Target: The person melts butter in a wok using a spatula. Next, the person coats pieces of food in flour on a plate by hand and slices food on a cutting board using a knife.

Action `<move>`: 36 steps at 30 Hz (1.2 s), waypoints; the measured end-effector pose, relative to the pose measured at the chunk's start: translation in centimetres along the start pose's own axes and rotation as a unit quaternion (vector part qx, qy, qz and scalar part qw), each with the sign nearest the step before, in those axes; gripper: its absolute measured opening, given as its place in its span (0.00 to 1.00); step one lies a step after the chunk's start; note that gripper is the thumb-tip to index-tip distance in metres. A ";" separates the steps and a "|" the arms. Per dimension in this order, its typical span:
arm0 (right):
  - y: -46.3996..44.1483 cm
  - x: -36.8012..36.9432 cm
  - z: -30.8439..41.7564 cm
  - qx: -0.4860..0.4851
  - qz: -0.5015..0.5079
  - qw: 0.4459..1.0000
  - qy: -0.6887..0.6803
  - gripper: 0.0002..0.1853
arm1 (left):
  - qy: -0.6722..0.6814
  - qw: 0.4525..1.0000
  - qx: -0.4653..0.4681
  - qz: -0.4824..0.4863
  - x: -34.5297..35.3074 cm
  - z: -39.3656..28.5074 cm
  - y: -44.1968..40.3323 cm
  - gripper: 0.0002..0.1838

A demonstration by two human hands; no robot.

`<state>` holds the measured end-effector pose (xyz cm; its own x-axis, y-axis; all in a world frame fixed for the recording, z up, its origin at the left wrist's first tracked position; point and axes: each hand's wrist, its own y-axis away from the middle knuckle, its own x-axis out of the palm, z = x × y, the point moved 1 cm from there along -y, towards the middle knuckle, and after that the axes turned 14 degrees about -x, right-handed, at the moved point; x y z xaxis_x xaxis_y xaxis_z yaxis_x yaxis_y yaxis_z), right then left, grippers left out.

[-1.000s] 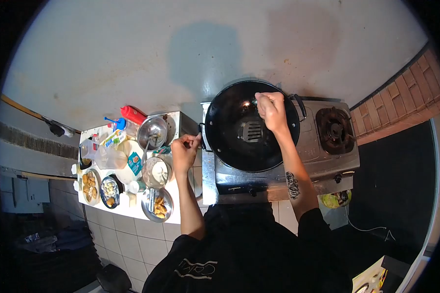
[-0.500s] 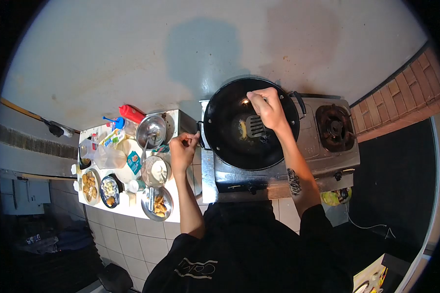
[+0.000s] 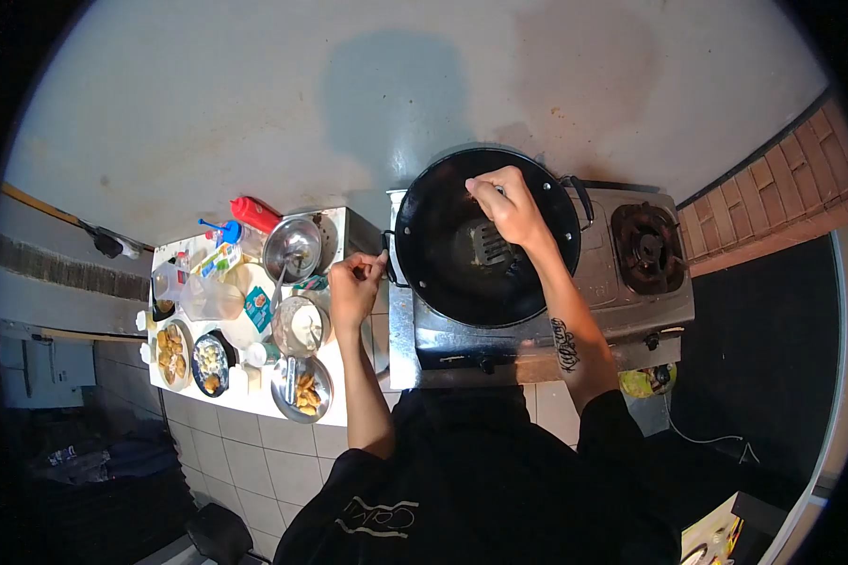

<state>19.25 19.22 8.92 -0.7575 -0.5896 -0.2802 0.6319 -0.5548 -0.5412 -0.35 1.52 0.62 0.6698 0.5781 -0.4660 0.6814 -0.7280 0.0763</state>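
Note:
A large black wok [image 3: 443, 282] sits on the stove, with a thin shine of oil and small bits at its bottom. My right hand [image 3: 505, 209] is closed around the handle of a slotted spatula [image 3: 493, 247], most of that handle being hidden by the fist. The spatula's blade rests low in the wok, near the middle. At the wok's left side, my left hand [image 3: 355, 287] is closed with thumb and fingers on the wok's loop handle [image 3: 389, 259].
Right of the wok is a second burner [image 3: 650, 247] on the steel stove [image 3: 598, 254]. The white table [image 3: 254, 407] at left carries a steel bowl [image 3: 292, 250], a bowl of white batter [image 3: 301, 328], a bowl of fried pieces [image 3: 303, 391], a red bottle [image 3: 254, 215] and several other containers.
The spatula blade has shifted and turned slightly within the wok. A yellowish piece beside the blade earlier no longer shows clearly. My left hand stays at the wok's handle.

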 end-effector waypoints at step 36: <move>0.1 0.5 -0.2 0.000 -0.035 0.999 0.013 0.19 | 0.000 1.000 0.008 0.005 0.0 0.4 -0.2 0.14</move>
<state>18.85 19.01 8.54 -0.8038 -0.5337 -0.2628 0.5776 -0.5945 -0.5594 -0.63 1.54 0.23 0.6770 0.5698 -0.4659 0.6695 -0.7397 0.0681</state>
